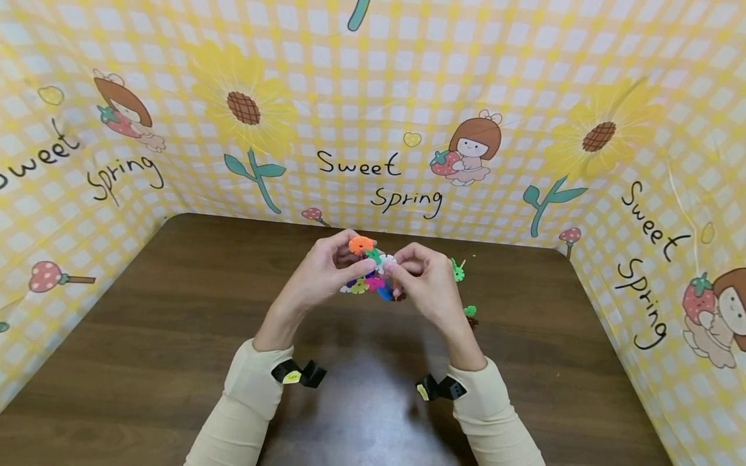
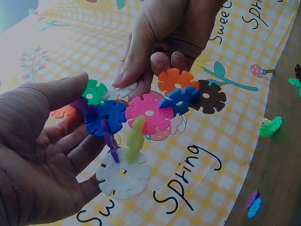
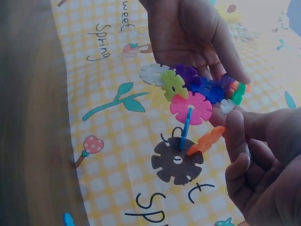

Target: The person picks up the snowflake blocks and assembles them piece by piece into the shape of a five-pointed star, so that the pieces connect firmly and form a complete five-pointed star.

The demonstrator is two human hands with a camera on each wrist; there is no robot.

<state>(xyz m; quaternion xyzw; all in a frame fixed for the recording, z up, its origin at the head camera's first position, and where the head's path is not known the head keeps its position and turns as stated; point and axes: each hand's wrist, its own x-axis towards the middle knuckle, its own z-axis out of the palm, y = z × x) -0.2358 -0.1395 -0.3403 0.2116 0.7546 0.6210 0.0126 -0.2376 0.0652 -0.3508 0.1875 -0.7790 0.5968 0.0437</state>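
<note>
A chain of notched plastic snowflake discs, pushed into one another at their slots, hangs between my two hands above the table. My left hand point(image 1: 311, 272) grips it at one end, thumb over the green disc point(image 2: 95, 92), with an orange disc point(image 1: 361, 245) beside its fingers. A small white disc point(image 3: 226, 106) sits at the green one, and my right hand point(image 1: 434, 283) pinches it between thumb and fingers. The pink disc point(image 2: 141, 112) is mid-chain. A larger white disc point(image 2: 123, 181) and a brown disc point(image 3: 164, 167) form dangling ends. Fingers hide some joints.
Loose green discs point(image 1: 458, 270) lie on the brown table point(image 1: 175, 336) beyond my right hand, with another green piece point(image 1: 469, 311) nearer. Purple and blue pieces point(image 2: 254, 207) lie there too. A yellow checked cloth point(image 1: 373, 116) walls the back and sides.
</note>
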